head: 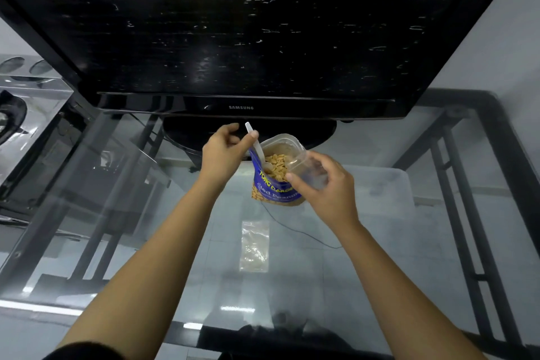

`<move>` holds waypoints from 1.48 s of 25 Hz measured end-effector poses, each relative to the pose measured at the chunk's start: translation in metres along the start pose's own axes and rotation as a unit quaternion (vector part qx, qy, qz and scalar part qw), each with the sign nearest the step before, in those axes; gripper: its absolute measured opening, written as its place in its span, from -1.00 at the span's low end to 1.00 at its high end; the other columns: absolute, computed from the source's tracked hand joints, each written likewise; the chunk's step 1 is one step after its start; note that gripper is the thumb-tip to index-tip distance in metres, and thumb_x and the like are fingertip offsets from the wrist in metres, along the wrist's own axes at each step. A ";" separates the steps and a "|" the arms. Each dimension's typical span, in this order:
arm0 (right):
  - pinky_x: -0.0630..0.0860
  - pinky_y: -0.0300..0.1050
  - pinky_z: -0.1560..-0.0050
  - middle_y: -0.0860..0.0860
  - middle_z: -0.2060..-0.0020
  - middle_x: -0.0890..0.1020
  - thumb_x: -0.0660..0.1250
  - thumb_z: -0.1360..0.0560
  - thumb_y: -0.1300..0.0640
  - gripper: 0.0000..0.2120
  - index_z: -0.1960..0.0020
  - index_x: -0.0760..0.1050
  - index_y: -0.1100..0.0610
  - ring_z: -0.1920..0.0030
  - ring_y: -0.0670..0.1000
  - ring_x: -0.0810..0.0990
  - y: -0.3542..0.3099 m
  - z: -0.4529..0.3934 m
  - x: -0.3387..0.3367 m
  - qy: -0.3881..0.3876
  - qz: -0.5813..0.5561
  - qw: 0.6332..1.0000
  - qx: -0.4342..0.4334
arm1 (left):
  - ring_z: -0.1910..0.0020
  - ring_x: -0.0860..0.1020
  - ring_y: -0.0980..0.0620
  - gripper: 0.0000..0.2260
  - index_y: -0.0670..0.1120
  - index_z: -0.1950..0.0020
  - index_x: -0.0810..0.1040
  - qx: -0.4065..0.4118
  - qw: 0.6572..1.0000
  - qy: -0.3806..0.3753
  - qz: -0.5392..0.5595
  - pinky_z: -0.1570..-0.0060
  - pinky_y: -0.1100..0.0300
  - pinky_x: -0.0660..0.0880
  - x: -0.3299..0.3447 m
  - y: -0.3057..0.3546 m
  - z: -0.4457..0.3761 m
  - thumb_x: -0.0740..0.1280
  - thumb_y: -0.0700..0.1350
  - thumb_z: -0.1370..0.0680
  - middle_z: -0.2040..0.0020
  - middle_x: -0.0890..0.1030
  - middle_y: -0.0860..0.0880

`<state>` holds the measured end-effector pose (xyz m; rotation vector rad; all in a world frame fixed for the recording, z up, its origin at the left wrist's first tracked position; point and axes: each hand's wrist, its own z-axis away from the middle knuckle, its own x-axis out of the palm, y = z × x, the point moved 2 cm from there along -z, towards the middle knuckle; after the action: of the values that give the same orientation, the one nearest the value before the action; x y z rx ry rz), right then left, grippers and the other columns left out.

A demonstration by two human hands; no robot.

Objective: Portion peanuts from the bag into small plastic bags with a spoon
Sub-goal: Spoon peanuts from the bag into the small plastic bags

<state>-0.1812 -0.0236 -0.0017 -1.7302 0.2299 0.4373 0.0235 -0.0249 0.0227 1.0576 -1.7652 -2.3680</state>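
Note:
A blue peanut bag (276, 188) stands open on the glass table, with peanuts (276, 162) showing at its mouth. My left hand (223, 150) grips the handle of a white plastic spoon (257, 147), whose bowl is down among the peanuts. My right hand (324, 184) holds a small clear plastic bag (304, 165) open right beside the peanut bag's mouth. Another small plastic bag (254, 245) lies flat on the glass nearer to me, with a few peanuts inside.
A black Samsung television (242, 38) on its round base (187, 133) stands just behind the peanut bag. The glass tabletop (380, 242) has a black metal frame (455, 184). A thin black cable (306, 234) runs under the glass.

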 end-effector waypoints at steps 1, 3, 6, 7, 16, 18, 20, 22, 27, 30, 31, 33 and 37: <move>0.42 -0.47 0.11 -0.07 0.01 0.63 0.49 -0.31 -0.09 -0.55 -0.13 0.53 0.05 0.05 -0.20 0.54 0.003 -0.003 0.001 -0.010 0.000 1.000 0.021 | 0.29 0.52 0.07 -0.71 -0.12 -0.07 0.56 0.030 0.998 -0.031 -0.035 0.27 0.06 0.51 0.003 0.004 -0.005 0.36 0.06 -0.49 0.26 0.56 -0.04; 0.47 -0.41 0.12 -0.05 -0.02 0.64 0.48 -0.33 -0.08 -0.55 -0.15 0.51 0.06 0.04 -0.15 0.56 0.005 -0.007 0.003 -0.033 0.008 0.998 0.044 | 0.43 0.40 0.12 -0.74 -0.23 0.16 0.55 0.114 0.987 -0.042 -0.110 0.38 0.23 0.38 0.005 0.019 -0.006 0.32 -0.02 -0.53 0.39 0.49 -0.03; 0.52 -0.35 0.10 -0.06 -0.04 0.64 0.46 -0.35 -0.09 -0.52 -0.19 0.49 0.08 0.00 -0.13 0.57 0.005 -0.007 0.004 -0.046 0.004 0.997 0.055 | 0.46 0.42 0.11 -0.80 -0.17 0.22 0.54 0.195 0.967 -0.032 -0.159 0.44 0.36 0.36 0.000 0.025 -0.003 0.32 -0.08 -0.53 0.43 0.51 -0.03; 0.53 -0.34 0.09 -0.06 -0.04 0.64 0.46 -0.35 -0.09 -0.52 -0.19 0.49 0.08 0.00 -0.14 0.58 0.005 -0.006 0.004 -0.045 0.000 0.997 0.060 | 0.46 0.47 0.09 -0.82 -0.18 0.19 0.57 0.184 0.969 -0.050 -0.154 0.43 0.31 0.42 0.001 0.020 -0.002 0.31 -0.10 -0.53 0.41 0.55 -0.06; 0.57 -0.24 0.01 -0.05 -0.09 0.63 0.43 -0.36 -0.11 -0.51 -0.22 0.44 0.03 -0.06 -0.12 0.57 0.004 -0.006 -0.002 -0.074 -0.016 0.993 0.091 | 0.36 0.56 0.13 -0.89 -0.17 0.11 0.58 0.026 0.993 -0.104 0.041 0.39 0.41 0.50 0.003 -0.003 -0.013 0.29 -0.18 -0.55 0.31 0.60 -0.05; 0.58 -0.22 0.00 -0.06 -0.07 0.63 0.43 -0.36 -0.11 -0.52 -0.21 0.45 0.04 -0.06 -0.12 0.58 0.003 -0.006 -0.002 -0.075 -0.015 0.992 0.097 | 0.37 0.53 0.13 -0.89 -0.14 0.14 0.57 -0.001 0.992 -0.108 0.064 0.33 0.36 0.51 0.007 -0.008 -0.018 0.29 -0.17 -0.55 0.32 0.58 -0.06; 0.58 -0.23 0.01 -0.07 -0.05 0.63 0.43 -0.37 -0.10 -0.55 -0.19 0.46 0.03 -0.06 -0.12 0.59 0.001 -0.006 -0.004 -0.077 -0.020 0.992 0.099 | 0.38 0.49 0.11 -0.87 -0.14 0.17 0.56 -0.033 0.987 -0.115 0.109 0.30 0.30 0.50 0.008 -0.011 -0.023 0.28 -0.17 -0.56 0.35 0.54 -0.07; 0.56 -0.32 0.07 -0.09 -0.01 0.63 0.43 -0.38 -0.08 -0.58 -0.18 0.47 0.02 -0.03 -0.12 0.59 -0.002 -0.007 -0.007 -0.075 -0.024 0.993 0.092 | 0.40 0.44 0.10 -0.84 -0.16 0.18 0.54 -0.059 0.979 -0.124 0.149 0.34 0.32 0.47 0.008 -0.011 -0.025 0.26 -0.18 -0.57 0.36 0.50 -0.07; 0.45 -0.40 0.17 -0.09 0.03 0.56 0.48 -0.33 -0.07 -0.53 -0.18 0.51 0.09 0.11 -0.16 0.51 -0.013 -0.019 -0.020 -0.028 0.069 0.997 0.032 | 0.43 0.39 0.08 -0.83 -0.20 0.18 0.48 -0.114 0.959 -0.101 0.238 0.46 0.35 0.42 0.001 -0.019 -0.032 0.22 -0.20 -0.59 0.41 0.44 -0.06; 0.41 -0.29 0.17 0.01 0.05 0.61 0.50 -0.30 -0.09 -0.51 -0.14 0.54 0.12 0.12 -0.07 0.50 -0.016 -0.026 -0.018 -0.055 0.157 0.986 -0.017 | 0.44 0.37 0.08 -0.82 -0.18 0.22 0.47 -0.125 0.954 -0.065 0.264 0.46 0.34 0.38 -0.007 -0.017 -0.038 0.23 -0.22 -0.58 0.41 0.42 -0.05; 0.39 -0.27 0.16 0.03 0.04 0.61 0.49 -0.30 -0.10 -0.51 -0.14 0.54 0.12 0.11 -0.05 0.51 -0.016 -0.028 -0.016 -0.063 0.180 0.981 -0.025 | 0.44 0.37 0.09 -0.83 -0.17 0.21 0.47 -0.123 0.954 -0.056 0.268 0.45 0.33 0.38 -0.010 -0.014 -0.040 0.22 -0.22 -0.58 0.40 0.41 -0.04; 0.38 -0.21 0.12 0.06 0.02 0.62 0.48 -0.32 -0.11 -0.50 -0.15 0.54 0.12 0.07 0.02 0.55 -0.017 -0.030 -0.012 -0.072 0.216 0.973 -0.035 | 0.42 0.39 0.13 -0.85 -0.15 0.19 0.48 -0.116 0.953 -0.043 0.278 0.41 0.34 0.39 -0.017 -0.004 -0.042 0.22 -0.22 -0.58 0.37 0.41 -0.03; 0.38 -0.19 0.12 0.07 0.02 0.61 0.45 -0.33 -0.12 -0.52 -0.15 0.53 0.12 0.04 0.07 0.56 -0.019 -0.032 -0.001 -0.079 0.234 0.968 -0.033 | 0.39 0.40 0.14 -0.88 -0.15 0.15 0.50 -0.115 0.952 -0.037 0.281 0.38 0.35 0.42 -0.026 0.011 -0.047 0.23 -0.20 -0.58 0.34 0.43 -0.02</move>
<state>-0.1690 -0.0509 0.0208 -1.6906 0.5168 0.9331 0.0639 -0.0588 0.0387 0.3703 -1.4955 -2.1863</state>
